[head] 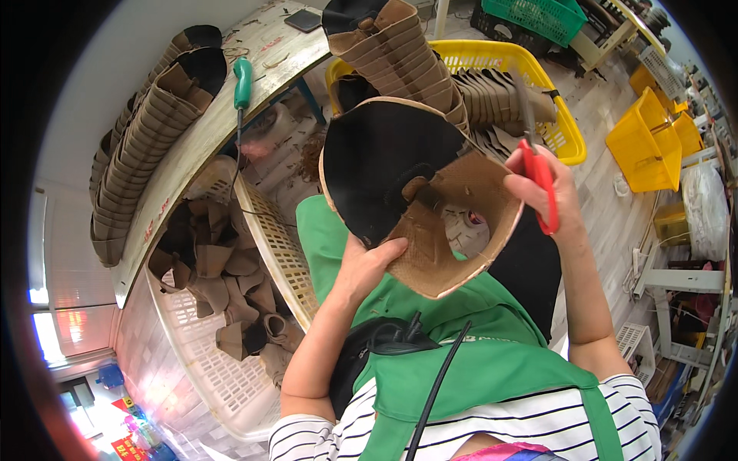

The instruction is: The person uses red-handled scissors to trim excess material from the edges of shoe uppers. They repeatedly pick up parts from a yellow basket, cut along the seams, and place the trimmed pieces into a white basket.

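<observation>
A stitched boot upper (380, 155), black on one face and tan on the other, is spread above my lap. My left hand (369, 262) grips its near-left edge, thumb lying on the tan face. Red-handled scissors (548, 193) sit in my right hand (564, 190), blades pointing away from me and blurred. The thumb and fingertips of that hand are at the upper's right edge; whether they pinch it I cannot tell. Just beyond stands a stack of nested tan uppers (398, 57), partly hidden by the one I hold.
A yellow basket (568, 135) with more uppers stands ahead. To my left, a white basket (230, 397) holds loose uppers below a worktable (277, 52). On the table lie a green corded hand tool (243, 86) and rows of nested uppers (144, 150). Yellow bins (643, 141) stand right.
</observation>
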`<state>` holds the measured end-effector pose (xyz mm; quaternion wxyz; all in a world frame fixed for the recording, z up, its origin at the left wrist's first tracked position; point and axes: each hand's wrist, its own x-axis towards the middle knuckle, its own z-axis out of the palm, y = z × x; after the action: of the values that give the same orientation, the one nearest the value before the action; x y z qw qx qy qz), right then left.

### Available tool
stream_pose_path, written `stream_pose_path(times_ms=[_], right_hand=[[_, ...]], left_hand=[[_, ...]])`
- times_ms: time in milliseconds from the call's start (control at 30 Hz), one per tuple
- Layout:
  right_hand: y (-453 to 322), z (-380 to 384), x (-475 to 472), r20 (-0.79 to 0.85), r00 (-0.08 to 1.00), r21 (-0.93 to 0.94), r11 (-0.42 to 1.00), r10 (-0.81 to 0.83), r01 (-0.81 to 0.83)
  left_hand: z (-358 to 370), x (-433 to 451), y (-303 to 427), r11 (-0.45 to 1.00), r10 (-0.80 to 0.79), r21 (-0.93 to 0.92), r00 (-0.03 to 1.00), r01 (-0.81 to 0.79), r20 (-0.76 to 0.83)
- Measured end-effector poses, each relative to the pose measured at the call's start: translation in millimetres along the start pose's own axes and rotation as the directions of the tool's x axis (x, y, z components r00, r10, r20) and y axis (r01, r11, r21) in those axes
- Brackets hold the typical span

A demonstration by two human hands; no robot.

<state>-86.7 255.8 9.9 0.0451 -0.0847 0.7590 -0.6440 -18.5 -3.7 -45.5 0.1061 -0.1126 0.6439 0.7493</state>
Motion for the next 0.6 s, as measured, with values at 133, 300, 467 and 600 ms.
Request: stream_pose_path(times_ms=[133, 300, 467, 600], right_hand=[[38, -47, -29, 0.09, 0.958, 0.013, 0.962, 0.271, -0.273], [85, -56, -85, 0.502, 0.708, -0.122, 0.851, 0.497, -0.511], [95, -20, -80, 0.656, 0.741, 0.264, 0.875, 0.146, -0.407], [113, -9, -68, 0.598, 0.735, 0.35, 0.72, 0.321, -0.599]], left_hand=[[-10, -13, 0, 0.974, -0.004, -0.223, 0.991, -0.026, -0.131], [-22, -27, 18, 0.869, -0.077, -0.491, 0.997, 0.065, -0.005], [-5, -35, 28, 0.896, -0.075, -0.433, 0.995, 0.099, 0.072], [-5, -36, 12, 0.853, -0.169, -0.476, 0.976, 0.214, 0.136]])
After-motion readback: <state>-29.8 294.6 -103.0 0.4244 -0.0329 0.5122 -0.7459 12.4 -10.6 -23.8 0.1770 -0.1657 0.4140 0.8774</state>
